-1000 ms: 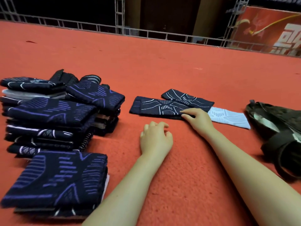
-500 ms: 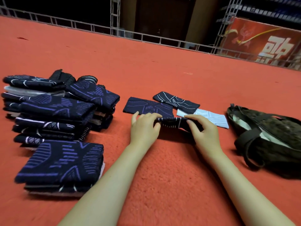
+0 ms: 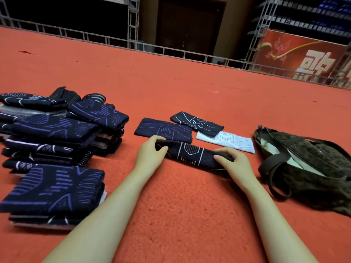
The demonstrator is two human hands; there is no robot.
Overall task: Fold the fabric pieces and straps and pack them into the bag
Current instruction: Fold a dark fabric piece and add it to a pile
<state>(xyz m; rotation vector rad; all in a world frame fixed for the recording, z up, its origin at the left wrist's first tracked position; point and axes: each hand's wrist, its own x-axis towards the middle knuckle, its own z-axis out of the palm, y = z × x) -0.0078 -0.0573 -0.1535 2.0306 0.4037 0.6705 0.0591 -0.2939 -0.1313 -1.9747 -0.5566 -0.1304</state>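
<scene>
Both hands hold one dark strap (image 3: 191, 154) by its ends, just above the red carpet (image 3: 180, 215). The left hand (image 3: 150, 155) has its grip curled round the strap's left end, thumb on the near side, fingers over the top. The right hand (image 3: 234, 161) pinches the right end, thumb on top and fingers folded under. The strap spans the gap between the two grips, white line pattern facing up.

Just beyond the left grip lies a navy piece (image 3: 163, 130), flat on the carpet. Beyond the right grip a white piece (image 3: 229, 141) lies flat, with another dark piece (image 3: 197, 122) overlapping its far left end.

Right of the right grip, apart from it, sits the bag (image 3: 311, 168), dark brown, its mouth open and a pale lining showing, a handle loop falling towards the near side.

Left of the left grip, well apart, stand stacks (image 3: 55, 133) of folded dark pieces with purple and white lines; the nearest stack (image 3: 55, 192) lies closest to the left forearm.
</scene>
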